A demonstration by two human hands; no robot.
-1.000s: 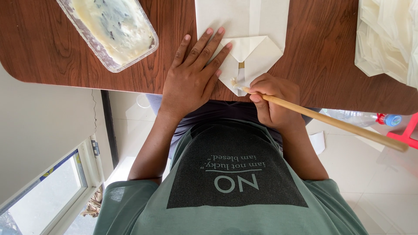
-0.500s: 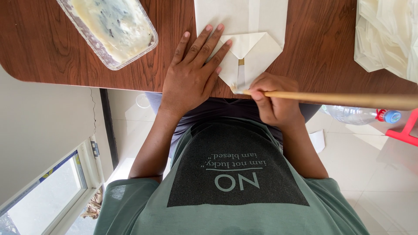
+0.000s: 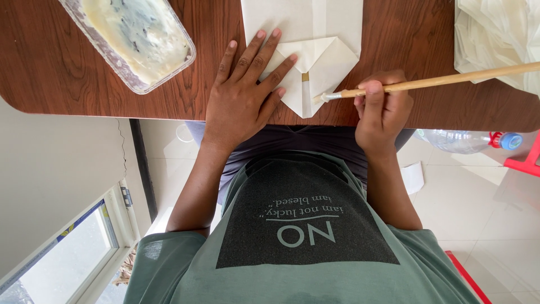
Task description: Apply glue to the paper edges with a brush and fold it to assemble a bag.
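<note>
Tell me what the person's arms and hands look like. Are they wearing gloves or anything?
No gloves. Both the left hand and the right hand are bare, with no rings, watch or bracelets showing. The forearms are uncovered too. The only clothing on the arms is the short sleeves of a grey-green T-shirt, which end above the elbows. Fingernails look short and unpainted.

Brush: handle swings up from slanting low to nearly level, now tilting slightly upward.
Right hand: shifts outward, off the folded paper.
Bristles: now at the paper's right edge.
</note>
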